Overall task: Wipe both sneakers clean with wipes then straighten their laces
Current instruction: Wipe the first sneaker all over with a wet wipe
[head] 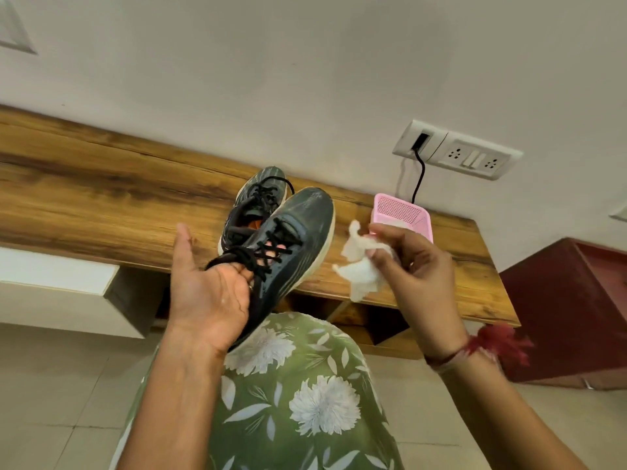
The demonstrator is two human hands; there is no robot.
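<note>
The left hand (210, 293) is palm up. Its fingers are tucked inside the raised sneaker (298, 218) and hold it up in the air, thumb sticking out. The sneaker is dark with black laces (268, 252), and its toe points at the wall (271, 79). The right hand (417, 262) pinches a crumpled white wipe (359, 266) just beside that shoe, not touching it.

Behind the raised shoe, the second sneaker (261, 191) sits on the wooden worktop (101, 198) near its back edge. A pink basket (403, 212) stands at the back edge too, closer to the right end.

On the white wall is a socket plate (458, 149) with a black cable (419, 178) hanging down. A red cabinet (559, 300) stands past the right end. A white drawer box (57, 286) hangs under the left part. Below are pale floor tiles (68, 385) and green flowered cloth (305, 401).
</note>
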